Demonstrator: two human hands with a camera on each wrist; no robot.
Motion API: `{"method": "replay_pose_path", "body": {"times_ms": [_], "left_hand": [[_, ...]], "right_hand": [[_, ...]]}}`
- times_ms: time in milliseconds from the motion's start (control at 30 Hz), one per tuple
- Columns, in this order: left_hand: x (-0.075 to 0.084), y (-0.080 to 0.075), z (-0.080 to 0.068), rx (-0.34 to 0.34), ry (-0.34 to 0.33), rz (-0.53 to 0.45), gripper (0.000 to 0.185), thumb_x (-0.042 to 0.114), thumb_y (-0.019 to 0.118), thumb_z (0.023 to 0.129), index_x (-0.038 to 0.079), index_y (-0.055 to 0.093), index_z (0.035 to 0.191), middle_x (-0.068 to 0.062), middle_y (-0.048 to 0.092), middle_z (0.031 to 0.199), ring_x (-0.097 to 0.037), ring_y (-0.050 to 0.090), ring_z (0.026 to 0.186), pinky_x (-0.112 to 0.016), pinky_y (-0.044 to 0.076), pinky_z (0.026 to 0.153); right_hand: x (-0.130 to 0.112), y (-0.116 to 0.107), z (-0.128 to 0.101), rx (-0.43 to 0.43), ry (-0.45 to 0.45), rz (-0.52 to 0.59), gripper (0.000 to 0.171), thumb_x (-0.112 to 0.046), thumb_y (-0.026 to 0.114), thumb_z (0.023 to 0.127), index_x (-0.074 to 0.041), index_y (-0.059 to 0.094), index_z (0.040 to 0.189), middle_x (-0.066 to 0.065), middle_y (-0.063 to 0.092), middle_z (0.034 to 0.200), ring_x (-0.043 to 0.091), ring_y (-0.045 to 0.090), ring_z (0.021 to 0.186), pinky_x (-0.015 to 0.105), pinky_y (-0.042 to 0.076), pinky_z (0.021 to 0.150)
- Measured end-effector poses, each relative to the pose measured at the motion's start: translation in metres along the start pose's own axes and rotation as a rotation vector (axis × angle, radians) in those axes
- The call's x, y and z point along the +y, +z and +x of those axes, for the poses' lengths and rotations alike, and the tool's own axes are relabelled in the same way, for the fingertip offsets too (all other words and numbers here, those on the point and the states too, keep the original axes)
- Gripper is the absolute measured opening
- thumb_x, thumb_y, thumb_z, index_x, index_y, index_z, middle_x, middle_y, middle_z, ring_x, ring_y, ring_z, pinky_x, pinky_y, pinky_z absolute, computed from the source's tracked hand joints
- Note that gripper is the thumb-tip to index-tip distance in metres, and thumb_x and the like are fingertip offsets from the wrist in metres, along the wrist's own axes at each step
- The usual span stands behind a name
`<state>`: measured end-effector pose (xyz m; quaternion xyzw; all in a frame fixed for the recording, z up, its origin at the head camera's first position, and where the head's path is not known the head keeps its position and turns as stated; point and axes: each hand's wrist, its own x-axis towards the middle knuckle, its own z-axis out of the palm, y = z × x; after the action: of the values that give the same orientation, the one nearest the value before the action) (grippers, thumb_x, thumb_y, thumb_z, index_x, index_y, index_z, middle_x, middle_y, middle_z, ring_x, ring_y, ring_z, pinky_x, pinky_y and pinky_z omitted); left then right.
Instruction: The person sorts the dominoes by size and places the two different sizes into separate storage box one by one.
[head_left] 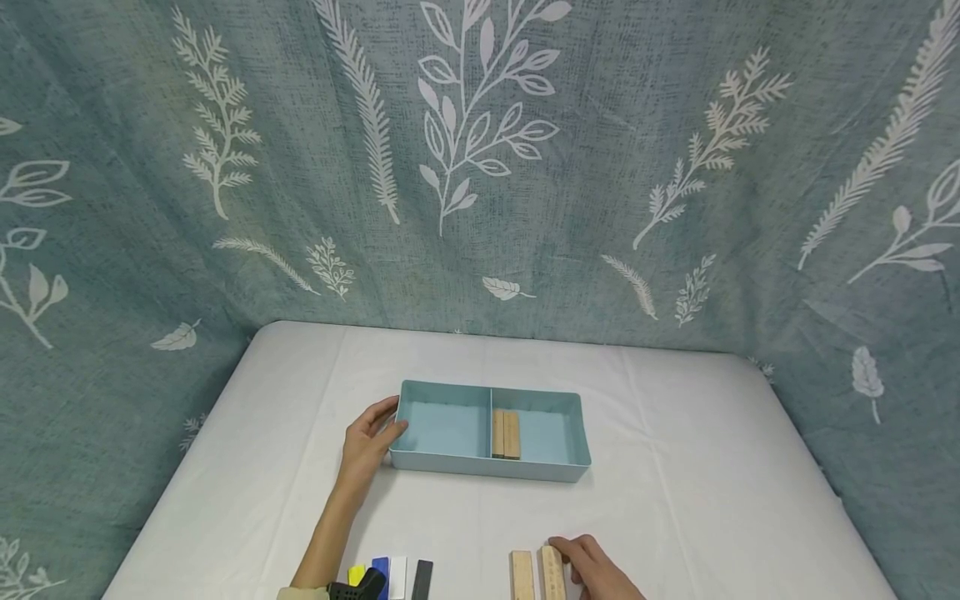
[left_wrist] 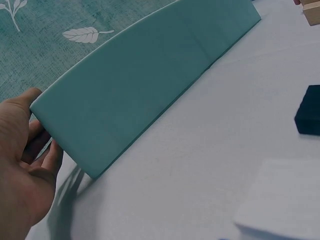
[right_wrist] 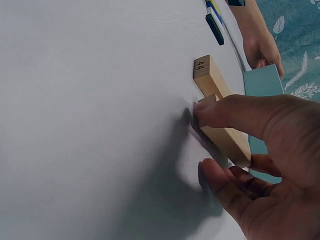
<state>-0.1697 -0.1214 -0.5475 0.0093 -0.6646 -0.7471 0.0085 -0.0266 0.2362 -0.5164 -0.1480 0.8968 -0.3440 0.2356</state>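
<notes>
My left hand (head_left: pixel 365 446) grips the left end of a blue-green two-compartment box (head_left: pixel 480 465), its thumb over the rim. In the left wrist view the box's long side wall (left_wrist: pixel 145 85) faces me. Two wooden blocks (head_left: pixel 512 435) lie side by side in the right compartment, along the divider. Near the front, my right hand (head_left: pixel 600 573) pinches a wooden block (right_wrist: pixel 227 142) by its ends, thumb at the near end and a finger at the far end. Just left of it lies another wooden block (right_wrist: pixel 210 75), marked 44 on its end.
A dark block (head_left: pixel 422 578), a white block (head_left: pixel 397 577), a blue block (head_left: pixel 381 570) and a yellow block (head_left: pixel 356 574) lie at the front left, partly covered by the left wrist's strap. White cloth (head_left: pixel 675 500) covers the table. A patterned curtain (head_left: pixel 480 275) hangs around it.
</notes>
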Motion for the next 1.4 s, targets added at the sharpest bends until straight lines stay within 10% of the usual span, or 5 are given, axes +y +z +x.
{"method": "replay_pose_path", "body": {"times_ms": [267, 567, 967, 1400], "left_hand": [[0.000, -0.001, 0.000, -0.001, -0.005, -0.002, 0.051, 0.007, 0.069, 0.093, 0.000, 0.050, 0.139, -0.015, 0.046, 0.147, -0.025, 0.040, 0.140, -0.016, 0.038, 0.104], [-0.001, -0.002, -0.001, 0.003, -0.002, -0.002, 0.050, 0.007, 0.068, 0.093, 0.000, 0.050, 0.139, -0.016, 0.046, 0.147, -0.025, 0.040, 0.140, -0.016, 0.038, 0.104], [-0.001, -0.001, 0.000, 0.016, 0.001, -0.010, 0.048, 0.007, 0.069, 0.092, 0.002, 0.053, 0.137, -0.013, 0.048, 0.145, -0.023, 0.041, 0.139, -0.017, 0.038, 0.104], [-0.002, 0.000, 0.002, 0.021, 0.005, -0.020, 0.048, 0.007, 0.070, 0.092, 0.002, 0.053, 0.137, -0.013, 0.049, 0.144, -0.024, 0.043, 0.137, -0.017, 0.040, 0.103]], "right_hand": [[-0.004, -0.014, -0.001, 0.019, -0.067, 0.077, 0.091, -0.041, 0.084, 0.078, 0.008, 0.040, 0.141, 0.004, 0.041, 0.105, 0.004, 0.048, 0.073, 0.022, 0.050, 0.065], [-0.003, -0.032, 0.003, 0.149, -0.369, 0.028, 0.081, -0.004, 0.084, 0.075, 0.009, 0.038, 0.141, 0.010, 0.042, 0.112, 0.009, 0.050, 0.080, 0.024, 0.055, 0.063], [-0.031, -0.073, 0.015, 0.310, -0.323, -0.074, 0.088, 0.013, 0.079, 0.070, -0.003, 0.039, 0.147, 0.006, 0.045, 0.119, 0.012, 0.053, 0.092, 0.023, 0.056, 0.074], [-0.045, -0.102, 0.060, 0.278, -0.269, -0.026, 0.087, 0.012, 0.077, 0.075, 0.003, 0.033, 0.149, 0.016, 0.044, 0.123, 0.023, 0.054, 0.097, 0.030, 0.058, 0.079]]}}
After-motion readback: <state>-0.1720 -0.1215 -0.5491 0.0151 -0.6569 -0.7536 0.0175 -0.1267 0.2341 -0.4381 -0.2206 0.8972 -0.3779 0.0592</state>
